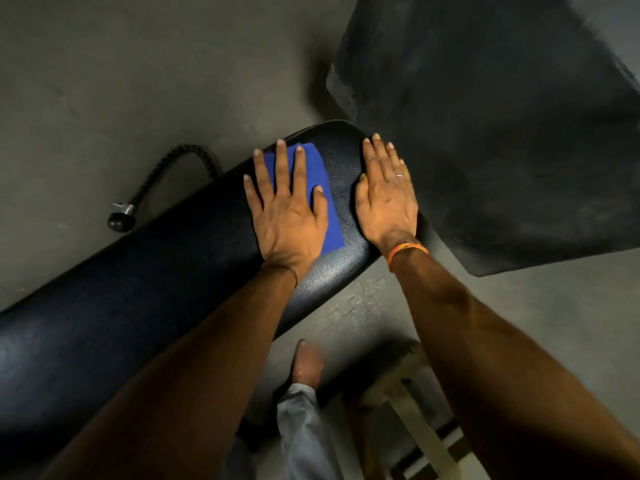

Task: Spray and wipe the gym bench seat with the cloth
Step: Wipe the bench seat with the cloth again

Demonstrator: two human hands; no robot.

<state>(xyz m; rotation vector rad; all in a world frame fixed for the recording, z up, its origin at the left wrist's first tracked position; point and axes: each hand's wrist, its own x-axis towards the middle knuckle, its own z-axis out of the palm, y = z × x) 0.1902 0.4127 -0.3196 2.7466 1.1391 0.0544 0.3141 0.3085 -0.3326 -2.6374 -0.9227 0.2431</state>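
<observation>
A black padded gym bench seat runs from the lower left up to the middle of the view. A blue cloth lies flat on its far end. My left hand presses down on the cloth with fingers spread. Beside it, my right hand rests flat on the bare pad near the bench's right edge, fingers together, holding nothing. It wears a ring and an orange wristband. No spray bottle is in view.
A black rubber mat lies on the grey floor to the upper right. A black rope handle with a knob lies on the floor at left. My foot and a wooden frame are below.
</observation>
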